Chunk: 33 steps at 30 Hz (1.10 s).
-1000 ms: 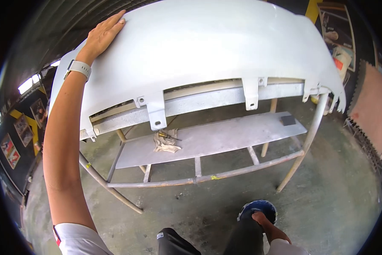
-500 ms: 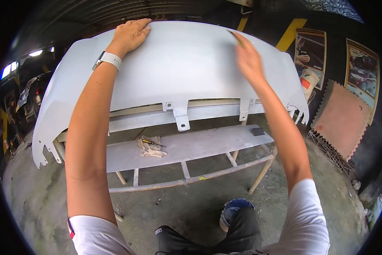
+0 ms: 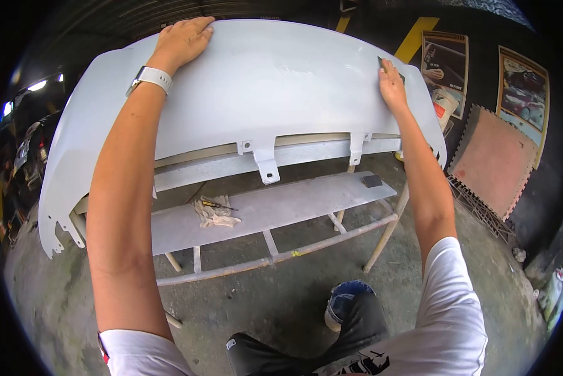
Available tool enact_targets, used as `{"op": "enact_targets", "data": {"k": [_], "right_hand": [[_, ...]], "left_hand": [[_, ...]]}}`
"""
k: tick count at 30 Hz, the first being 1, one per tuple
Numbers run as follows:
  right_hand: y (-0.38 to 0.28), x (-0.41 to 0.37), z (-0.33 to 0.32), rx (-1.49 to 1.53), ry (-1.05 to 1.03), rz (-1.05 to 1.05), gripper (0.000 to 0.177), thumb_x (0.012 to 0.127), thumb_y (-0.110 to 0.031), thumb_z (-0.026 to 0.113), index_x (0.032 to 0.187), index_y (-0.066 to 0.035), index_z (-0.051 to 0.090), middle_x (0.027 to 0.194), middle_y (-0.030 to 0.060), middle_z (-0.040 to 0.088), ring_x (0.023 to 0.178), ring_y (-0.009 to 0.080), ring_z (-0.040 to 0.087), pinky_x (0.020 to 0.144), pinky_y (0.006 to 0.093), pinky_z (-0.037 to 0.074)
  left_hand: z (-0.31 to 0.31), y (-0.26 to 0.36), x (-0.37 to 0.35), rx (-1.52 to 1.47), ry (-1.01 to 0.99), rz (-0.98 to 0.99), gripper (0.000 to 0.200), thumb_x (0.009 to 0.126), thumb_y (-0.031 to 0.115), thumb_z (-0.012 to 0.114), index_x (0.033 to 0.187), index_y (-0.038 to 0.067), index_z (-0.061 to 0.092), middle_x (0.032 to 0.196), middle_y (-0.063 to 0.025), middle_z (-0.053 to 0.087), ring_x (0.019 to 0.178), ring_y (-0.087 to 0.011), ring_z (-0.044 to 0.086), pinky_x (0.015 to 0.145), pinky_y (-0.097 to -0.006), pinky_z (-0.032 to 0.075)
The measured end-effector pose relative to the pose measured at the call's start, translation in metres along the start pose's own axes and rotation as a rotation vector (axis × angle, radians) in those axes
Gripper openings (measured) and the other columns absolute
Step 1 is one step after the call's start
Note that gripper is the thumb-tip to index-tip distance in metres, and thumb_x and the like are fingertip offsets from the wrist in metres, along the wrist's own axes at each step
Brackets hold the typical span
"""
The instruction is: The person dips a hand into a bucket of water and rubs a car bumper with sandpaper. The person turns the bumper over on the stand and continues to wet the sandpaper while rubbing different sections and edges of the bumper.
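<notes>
Bumper cover (image 3: 250, 81) sits at twelve o'clock. Your left hand (image 3: 184, 42) lies flat, unclenched, at eleven; your right hand (image 3: 392, 86) grasps a dark pad (image 3: 380, 62) at one, where uneven fingertip pressure could groove the surface.

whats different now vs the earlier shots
The right hand has come up from the bucket onto the bumper and moved toward its right end, holding a dark sheet against it. Faint streaks now show mid-bumper. The left hand stays on the bumper; rag and block stay on the shelf.
</notes>
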State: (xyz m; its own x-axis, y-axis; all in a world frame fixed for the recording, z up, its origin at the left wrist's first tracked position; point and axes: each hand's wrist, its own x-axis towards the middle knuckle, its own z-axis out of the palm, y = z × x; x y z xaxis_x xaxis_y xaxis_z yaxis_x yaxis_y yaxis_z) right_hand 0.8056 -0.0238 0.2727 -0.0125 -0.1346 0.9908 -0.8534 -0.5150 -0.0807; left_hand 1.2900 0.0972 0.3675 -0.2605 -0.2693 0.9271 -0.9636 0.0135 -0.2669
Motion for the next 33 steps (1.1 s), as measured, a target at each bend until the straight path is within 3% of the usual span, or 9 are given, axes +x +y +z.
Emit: {"op": "enact_targets", "data": {"k": [8,13,17,20,23,27,29,31,33], "right_hand": [[-0.312,-0.067,0.038,0.147,-0.067,-0.596,0.050,0.102,-0.027,0.042,0.149,-0.012,0.049,0.157,0.0127,0.044,0.148,0.0338,0.035,0.125,0.0497,0.019],[-0.190,-0.089,0.015,0.187,-0.116,-0.586,0.054,0.104,-0.032,0.039,0.153,-0.011,0.043,0.159,0.0130,0.041,0.151,0.0320,0.031,0.126,0.0483,0.016],[0.018,-0.114,-0.022,0.008,0.013,-0.019,0.053,0.106,-0.030,0.038,0.155,-0.011,0.040,0.161,0.0157,0.037,0.151,0.0357,0.028,0.125,0.0523,0.015],[0.016,-0.123,-0.021,-0.076,0.014,0.152,0.053,0.105,-0.029,0.041,0.155,-0.010,0.041,0.161,0.0156,0.037,0.151,0.0364,0.029,0.124,0.0549,0.014],[-0.125,-0.128,0.002,0.063,0.065,-0.312,0.054,0.103,-0.025,0.043,0.156,-0.012,0.040,0.160,0.0145,0.039,0.151,0.0379,0.029,0.124,0.0560,0.014],[-0.271,-0.141,0.018,0.307,-0.071,-0.514,0.050,0.100,-0.027,0.048,0.148,-0.012,0.051,0.152,0.0145,0.050,0.148,0.0353,0.035,0.125,0.0544,0.015],[-0.266,-0.147,0.021,0.421,-0.042,-0.531,0.049,0.100,-0.028,0.048,0.147,-0.013,0.053,0.151,0.0144,0.051,0.147,0.0341,0.037,0.125,0.0538,0.016],[-0.218,-0.150,0.013,0.171,-0.052,-0.565,0.044,0.097,-0.028,0.051,0.137,-0.012,0.062,0.151,0.0118,0.052,0.145,0.0308,0.042,0.125,0.0541,0.018],[-0.137,-0.159,-0.012,0.161,-0.148,-0.400,0.051,0.096,-0.022,0.051,0.146,-0.012,0.053,0.157,0.0150,0.044,0.151,0.0315,0.032,0.125,0.0538,0.016]], "left_hand": [[0.000,-0.020,0.010,-0.099,-0.083,0.058,0.046,0.104,0.039,0.044,0.145,0.021,0.056,0.148,-0.0057,0.056,0.139,-0.0249,0.049,0.117,-0.0368,0.034],[0.002,-0.023,0.006,-0.078,-0.063,0.038,0.048,0.104,0.044,0.041,0.146,0.024,0.055,0.147,-0.0049,0.057,0.140,-0.0245,0.048,0.118,-0.0399,0.033],[0.010,-0.033,0.009,-0.082,-0.040,0.085,0.048,0.104,0.044,0.040,0.147,0.026,0.054,0.149,-0.0038,0.056,0.140,-0.0238,0.048,0.119,-0.0390,0.032],[0.013,-0.030,0.010,0.006,-0.046,0.064,0.048,0.105,0.044,0.040,0.148,0.027,0.052,0.150,-0.0025,0.054,0.141,-0.0236,0.047,0.119,-0.0384,0.032],[0.001,-0.026,0.009,-0.010,-0.077,0.058,0.048,0.105,0.043,0.040,0.148,0.026,0.052,0.151,-0.0016,0.054,0.141,-0.0241,0.047,0.119,-0.0386,0.033],[-0.003,-0.032,0.008,-0.158,-0.123,0.055,0.048,0.105,0.042,0.042,0.150,0.026,0.051,0.151,-0.0050,0.053,0.141,-0.0252,0.046,0.119,-0.0383,0.032],[-0.009,-0.027,0.007,-0.216,-0.160,-0.002,0.049,0.105,0.042,0.044,0.150,0.028,0.050,0.153,-0.0078,0.051,0.144,-0.0264,0.043,0.120,-0.0383,0.030],[-0.009,-0.023,0.006,-0.213,-0.168,-0.026,0.049,0.104,0.044,0.044,0.151,0.029,0.050,0.154,-0.0073,0.050,0.145,-0.0264,0.042,0.121,-0.0388,0.029],[-0.010,-0.026,0.005,-0.230,-0.171,-0.044,0.050,0.103,0.048,0.044,0.151,0.033,0.049,0.157,-0.0058,0.046,0.146,-0.0265,0.040,0.123,-0.0400,0.027]]}}
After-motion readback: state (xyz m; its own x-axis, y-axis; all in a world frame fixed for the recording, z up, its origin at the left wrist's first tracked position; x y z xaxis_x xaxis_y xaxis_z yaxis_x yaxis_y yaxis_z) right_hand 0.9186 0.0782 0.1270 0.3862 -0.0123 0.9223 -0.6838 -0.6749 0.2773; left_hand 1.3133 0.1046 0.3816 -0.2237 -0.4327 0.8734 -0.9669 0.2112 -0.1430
